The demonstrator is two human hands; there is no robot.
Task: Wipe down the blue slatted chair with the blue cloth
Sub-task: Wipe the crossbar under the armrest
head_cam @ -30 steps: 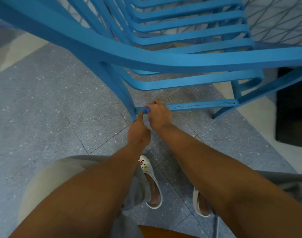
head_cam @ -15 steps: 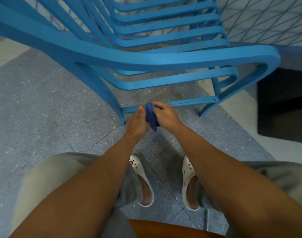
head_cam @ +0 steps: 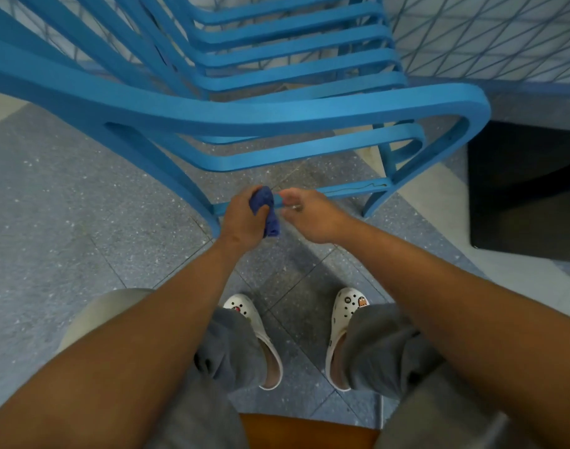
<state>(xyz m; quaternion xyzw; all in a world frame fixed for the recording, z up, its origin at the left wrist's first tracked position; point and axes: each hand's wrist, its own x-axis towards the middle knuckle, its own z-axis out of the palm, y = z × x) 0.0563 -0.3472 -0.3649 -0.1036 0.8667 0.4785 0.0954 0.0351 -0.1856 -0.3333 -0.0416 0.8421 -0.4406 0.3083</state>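
Left hand (head_cam: 243, 220) is gripping the bunched cloth (head_cam: 264, 211); right hand (head_cam: 309, 215) is hovering open beside it. Wiping the rail (head_cam: 351, 191) behind them, the loose wad is risking slipping out.

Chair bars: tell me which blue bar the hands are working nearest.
The lowest crossbar near the floor, joining two legs. The left hand holds the blue cloth right at it; the curved slats sit higher up.
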